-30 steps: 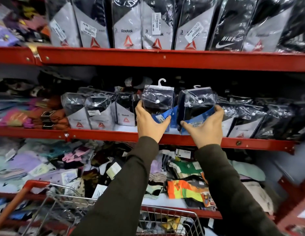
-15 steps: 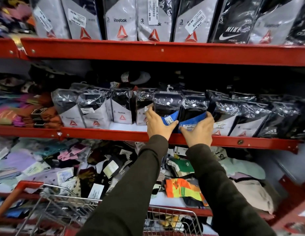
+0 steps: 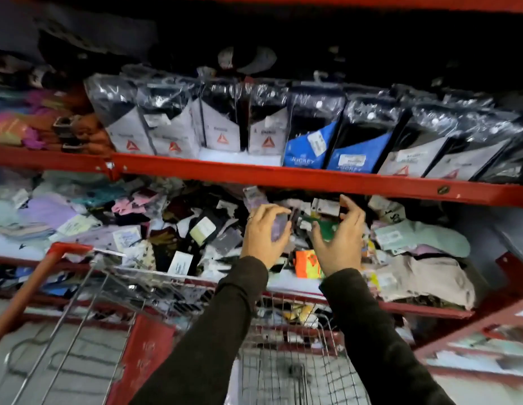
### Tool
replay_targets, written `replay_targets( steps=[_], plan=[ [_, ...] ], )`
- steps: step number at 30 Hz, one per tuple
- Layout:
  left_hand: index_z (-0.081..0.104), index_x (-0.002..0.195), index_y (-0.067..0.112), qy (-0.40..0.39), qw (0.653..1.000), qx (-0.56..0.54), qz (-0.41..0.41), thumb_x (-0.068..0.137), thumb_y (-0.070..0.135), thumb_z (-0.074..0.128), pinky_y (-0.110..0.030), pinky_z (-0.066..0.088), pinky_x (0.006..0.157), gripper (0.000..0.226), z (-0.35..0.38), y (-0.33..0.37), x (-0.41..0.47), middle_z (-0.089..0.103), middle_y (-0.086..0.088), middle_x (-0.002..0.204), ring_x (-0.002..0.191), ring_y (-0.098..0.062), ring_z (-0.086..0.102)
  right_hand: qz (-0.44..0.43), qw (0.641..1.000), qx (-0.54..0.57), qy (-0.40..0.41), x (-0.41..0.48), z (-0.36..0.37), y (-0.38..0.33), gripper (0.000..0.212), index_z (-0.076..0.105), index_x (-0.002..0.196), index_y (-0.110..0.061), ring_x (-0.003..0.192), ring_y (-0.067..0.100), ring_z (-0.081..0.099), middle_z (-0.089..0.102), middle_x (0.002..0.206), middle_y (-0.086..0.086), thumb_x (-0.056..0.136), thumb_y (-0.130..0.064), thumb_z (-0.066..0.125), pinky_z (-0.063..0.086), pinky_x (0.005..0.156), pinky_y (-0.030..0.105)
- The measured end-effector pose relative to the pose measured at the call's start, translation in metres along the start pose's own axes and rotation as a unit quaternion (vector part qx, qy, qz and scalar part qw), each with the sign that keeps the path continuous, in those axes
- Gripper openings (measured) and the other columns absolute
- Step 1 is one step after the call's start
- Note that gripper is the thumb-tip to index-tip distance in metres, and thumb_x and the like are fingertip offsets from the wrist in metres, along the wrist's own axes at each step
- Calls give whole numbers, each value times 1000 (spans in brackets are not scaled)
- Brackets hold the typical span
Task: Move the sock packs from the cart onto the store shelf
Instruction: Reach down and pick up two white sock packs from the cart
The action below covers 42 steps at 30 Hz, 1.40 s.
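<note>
Two sock packs with blue cards, one (image 3: pixel 310 138) left of the other (image 3: pixel 362 141), stand upright in the row of black-and-grey sock packs (image 3: pixel 172 124) on the red store shelf (image 3: pixel 283 176). Below that shelf's front edge, my left hand (image 3: pixel 264 235) and my right hand (image 3: pixel 339 238) hang empty, fingers spread, palms facing each other. They hover in front of the loose socks on the lower shelf. The wire cart (image 3: pixel 283 325) with its red handle (image 3: pixel 35 285) stands under my forearms; a few items lie in its basket.
A jumbled pile of loose socks with tags (image 3: pixel 166 229) fills the lower shelf. Folded coloured socks (image 3: pixel 26 130) lie at the left of the middle shelf. A red upright post (image 3: pixel 505 305) slants at the right. More grey-card packs (image 3: pixel 447 147) extend rightward.
Both hands have let go of the two blue-card packs, which now stand in the shelf row. The hands have dropped below the shelf edge, and the view has tilted downward.
</note>
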<state>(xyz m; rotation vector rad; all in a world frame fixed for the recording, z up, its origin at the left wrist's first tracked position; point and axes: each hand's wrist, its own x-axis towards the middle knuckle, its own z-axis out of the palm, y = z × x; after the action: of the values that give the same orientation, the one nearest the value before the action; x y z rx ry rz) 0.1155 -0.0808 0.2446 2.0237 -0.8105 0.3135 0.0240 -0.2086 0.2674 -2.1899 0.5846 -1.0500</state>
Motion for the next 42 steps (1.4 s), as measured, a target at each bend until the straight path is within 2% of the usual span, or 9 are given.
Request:
replay_targets(
  steps=[5,9,12,16,20,24,30,34,42],
  plan=[
    [65,116,15,-106,988,41,-106,94,21,63,-41,46,98,23,-8,-61,-85,58,-7,123,114,-28,55,103,978,-29,-179,-86,40,27,66,35,141,2,137,32,38,40,143,19,88,-17,69,36,113,37],
    [64,119,14,-158,954,60,-247,92,20,67,-42,50,92,27,-25,-116,-155,56,-10,127,111,-32,59,136,943,-91,-289,-152,74,47,68,36,142,2,135,36,40,42,141,21,87,-21,69,34,112,35],
    [61,124,14,-176,916,78,-353,91,17,70,-37,50,95,35,-36,-152,-200,50,-14,138,115,-31,58,179,890,-145,-393,-202,101,62,88,13,154,2,150,35,20,17,161,22,93,-37,63,26,118,36],
    [53,135,10,-194,849,84,-484,88,19,74,-19,41,74,53,-40,-196,-255,57,-18,135,108,-27,62,214,812,-209,-500,-266,144,79,101,-1,157,-4,154,33,11,3,166,16,92,-54,58,25,120,42],
    [42,144,4,-248,795,94,-546,85,23,76,-23,41,90,70,-30,-231,-291,54,-19,140,123,-32,57,258,745,-228,-572,-308,179,86,112,-3,156,-3,153,36,11,-1,166,17,86,-59,64,26,119,42],
    [38,147,3,-304,752,127,-571,72,60,63,-32,39,105,98,-10,-262,-313,43,-16,147,137,-28,42,273,720,-252,-586,-342,209,95,115,11,152,-2,147,38,24,15,159,19,75,-57,76,39,112,44],
    [45,140,7,-312,735,168,-578,77,52,75,-40,38,110,82,12,-290,-335,37,-17,147,137,-34,37,267,714,-303,-572,-370,236,107,127,11,148,-5,135,33,38,25,148,16,61,-65,81,51,96,44],
    [31,142,4,-274,746,156,-587,72,46,81,-43,40,108,95,16,-294,-339,41,-17,141,130,-39,46,261,721,-323,-555,-384,245,105,153,-5,152,-6,139,33,36,17,156,19,46,-84,74,49,98,46],
    [32,143,1,-293,735,172,-587,64,57,84,-38,41,106,110,24,-301,-345,39,-14,144,132,-35,45,224,723,-338,-560,-378,238,122,125,10,139,-9,129,33,40,32,138,13,52,-65,81,50,96,41]
  ],
)
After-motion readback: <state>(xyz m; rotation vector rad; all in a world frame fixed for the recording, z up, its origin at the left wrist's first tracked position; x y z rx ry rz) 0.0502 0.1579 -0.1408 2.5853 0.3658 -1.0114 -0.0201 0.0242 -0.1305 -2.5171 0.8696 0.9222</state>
